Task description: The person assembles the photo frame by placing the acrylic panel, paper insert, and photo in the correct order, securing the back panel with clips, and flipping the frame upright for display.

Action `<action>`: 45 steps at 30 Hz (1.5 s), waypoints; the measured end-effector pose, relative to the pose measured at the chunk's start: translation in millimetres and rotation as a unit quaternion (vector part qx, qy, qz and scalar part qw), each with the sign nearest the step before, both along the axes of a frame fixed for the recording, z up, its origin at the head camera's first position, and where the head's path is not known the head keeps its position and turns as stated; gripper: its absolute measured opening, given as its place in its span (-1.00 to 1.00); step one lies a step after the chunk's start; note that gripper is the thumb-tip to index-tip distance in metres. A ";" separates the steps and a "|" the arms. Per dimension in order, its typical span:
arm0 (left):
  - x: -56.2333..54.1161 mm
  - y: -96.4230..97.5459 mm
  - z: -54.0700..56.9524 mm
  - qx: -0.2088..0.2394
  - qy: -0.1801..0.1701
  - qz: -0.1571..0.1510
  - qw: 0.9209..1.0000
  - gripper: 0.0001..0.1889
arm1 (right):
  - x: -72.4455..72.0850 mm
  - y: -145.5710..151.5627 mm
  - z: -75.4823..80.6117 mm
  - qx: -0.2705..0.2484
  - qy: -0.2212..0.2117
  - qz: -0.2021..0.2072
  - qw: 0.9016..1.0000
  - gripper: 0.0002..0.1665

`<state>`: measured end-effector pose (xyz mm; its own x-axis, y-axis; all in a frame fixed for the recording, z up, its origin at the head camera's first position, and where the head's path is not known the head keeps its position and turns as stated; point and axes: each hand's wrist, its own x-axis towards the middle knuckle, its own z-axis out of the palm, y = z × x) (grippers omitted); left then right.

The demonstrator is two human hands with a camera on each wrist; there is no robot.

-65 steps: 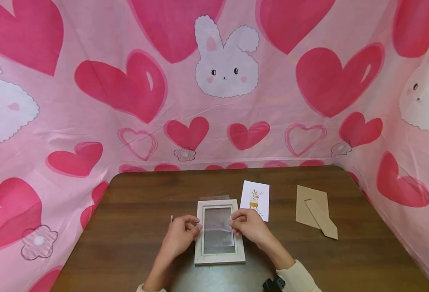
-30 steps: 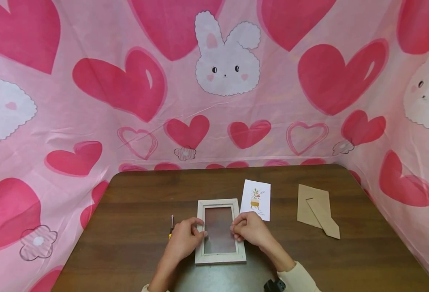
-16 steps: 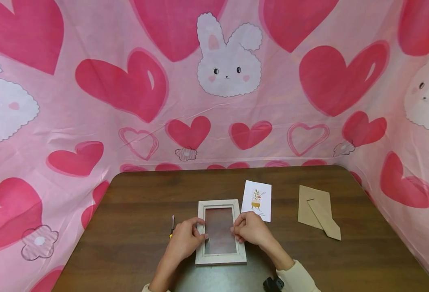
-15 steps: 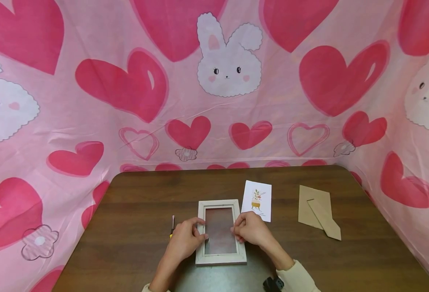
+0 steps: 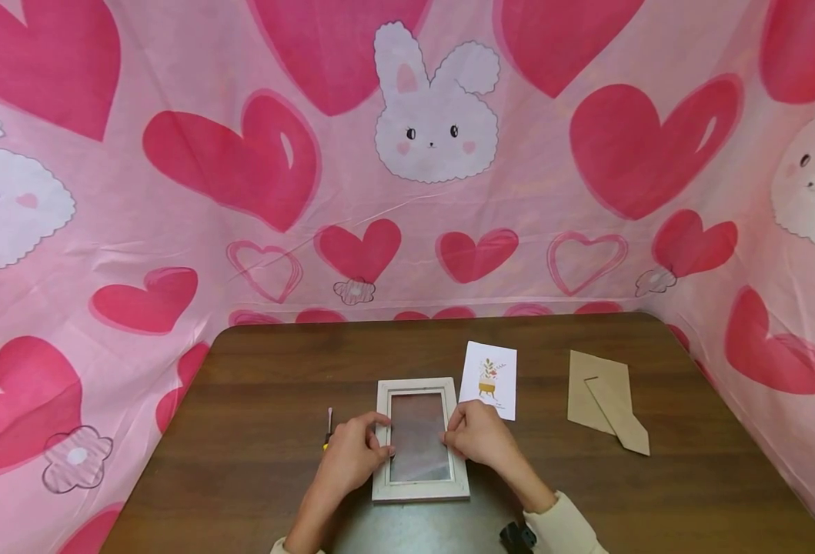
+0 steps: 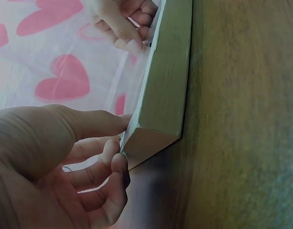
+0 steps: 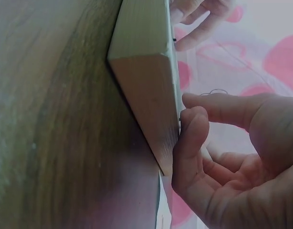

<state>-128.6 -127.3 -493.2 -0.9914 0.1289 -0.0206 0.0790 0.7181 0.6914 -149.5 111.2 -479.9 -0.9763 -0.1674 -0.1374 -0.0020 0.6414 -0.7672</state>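
A whitish picture frame (image 5: 421,492) lies on the table with a clear sheet (image 5: 419,438) showing across its opening. My left hand (image 5: 353,454) reaches over the left rail, thumb and index finger apart, their tips at the inner edge. On the opposite rail is my right hand (image 5: 482,437), thumb and index tips close together; I cannot tell whether they pinch anything. The wrist views show the frame side-on (image 6: 165,71), with fingertips right at its upper face. Small dark tabs (image 7: 175,40) stick up along that face.
A white card (image 5: 488,369) with a flower-pot print lies just beyond my right hand. Farther right sits a brown backing board (image 5: 580,400) with its stand leg (image 5: 618,415). A screwdriver (image 5: 329,423) with a yellow handle is partly hidden by my left hand. Pink heart-patterned cloth (image 5: 421,208) surrounds the table.
The clear sheet stuck out past the frame's far edge at first; now it shows only within the opening. Its glare has shifted. My hands have barely moved over the last half second.
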 end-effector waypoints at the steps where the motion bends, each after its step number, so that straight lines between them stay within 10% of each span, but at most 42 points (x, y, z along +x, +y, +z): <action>1: 0.0 0.1 0.0 0.000 -0.001 0.000 1.000 -0.63 | -0.2 0.4 -0.2 -0.004 -0.002 0.001 1.000 -0.74; 22: -2.0 1.7 4.5 -0.063 0.005 -0.016 0.998 -0.34 | -6.0 7.1 -1.5 0.062 0.012 0.061 0.996 -0.15; 45: -5.1 -0.5 6.6 -0.082 -0.025 -0.054 0.995 -0.33 | -6.9 13.8 -4.9 0.056 0.003 0.101 0.993 -0.20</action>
